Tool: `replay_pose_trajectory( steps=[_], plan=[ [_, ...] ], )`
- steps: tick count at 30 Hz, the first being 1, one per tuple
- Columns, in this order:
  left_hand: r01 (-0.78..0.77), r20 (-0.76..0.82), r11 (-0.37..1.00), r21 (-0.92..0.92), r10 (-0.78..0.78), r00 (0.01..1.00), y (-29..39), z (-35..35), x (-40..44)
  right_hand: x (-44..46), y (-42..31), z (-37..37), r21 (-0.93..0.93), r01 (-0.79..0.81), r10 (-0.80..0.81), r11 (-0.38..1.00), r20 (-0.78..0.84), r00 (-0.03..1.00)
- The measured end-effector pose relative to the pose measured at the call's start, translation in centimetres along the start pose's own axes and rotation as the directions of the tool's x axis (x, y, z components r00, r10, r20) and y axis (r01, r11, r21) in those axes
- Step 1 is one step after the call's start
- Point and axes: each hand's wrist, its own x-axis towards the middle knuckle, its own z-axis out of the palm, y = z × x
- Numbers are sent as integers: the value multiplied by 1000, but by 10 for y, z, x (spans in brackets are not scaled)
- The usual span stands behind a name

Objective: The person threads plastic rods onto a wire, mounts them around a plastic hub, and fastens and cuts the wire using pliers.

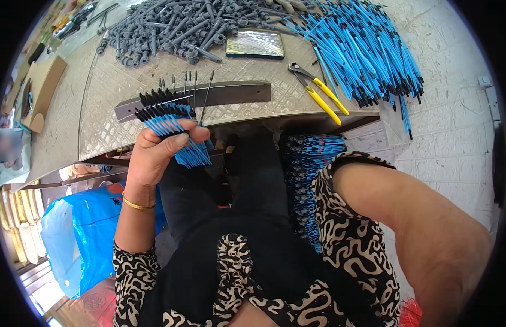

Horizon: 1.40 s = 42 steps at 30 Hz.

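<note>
My left hand (160, 147) is closed around a bunch of thin blue sticks with black ends (167, 126), held at the table's front edge. Several dark thin rods (195, 90) stick up from the bunch, one of them leaning to the right by the thumb and fingers. Right behind the bunch lies a dark metal bar (236, 99) along the table edge. My right arm bends out at the right side, and its hand is outside the picture.
Grey plastic parts (171, 32) are heaped at the back of the table (105, 120). Before them lies a tin of thin metal pins (255, 43). Yellow-handled pliers (321, 95) lie near a large pile of blue sticks (362, 49). Below stand more bundled sticks (304, 185) and a blue bag (95, 218).
</note>
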Motion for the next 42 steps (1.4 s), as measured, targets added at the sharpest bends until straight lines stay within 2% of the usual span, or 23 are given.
replay_pose_trajectory(
  steps=[18,21,24,26,28,29,30,31,35,39,42],
  plan=[
    [3,12,1000,4,-3,1000,-2,-3,1,5,6,-4,52,-3,2,999,17,1000],
    [28,-11,999,-23,-29,1000,1,0,0,0,11,-13,120,21,-21,992,1,1000],
    [62,-6,998,33,-62,998,5,-1,-2,-25,30,-29,284,66,-48,957,-70,996],
    [45,39,999,17,-46,998,4,-5,0,-48,50,-38,375,7,51,927,-144,988],
    [42,67,999,1,-42,997,3,-7,0,-87,82,-47,550,-260,451,794,-247,857],
    [50,71,999,3,-50,996,4,-7,0,-97,94,-47,499,-355,551,791,-328,767],
    [62,79,998,5,-62,995,4,-7,1,-79,101,-21,-61,-743,443,666,-770,459],
    [61,85,998,10,-62,994,4,-7,0,-75,118,-24,-347,-772,405,532,-696,592],
    [48,107,999,23,-50,993,3,-7,1,-64,144,-31,-647,-655,389,390,-529,754],
    [36,99,999,9,-37,994,1,-8,-1,-62,160,-33,-733,-596,350,327,-492,797],
    [20,105,999,-26,-17,994,0,-7,-1,-69,161,-33,-734,-614,359,290,-512,781]
  ],
)
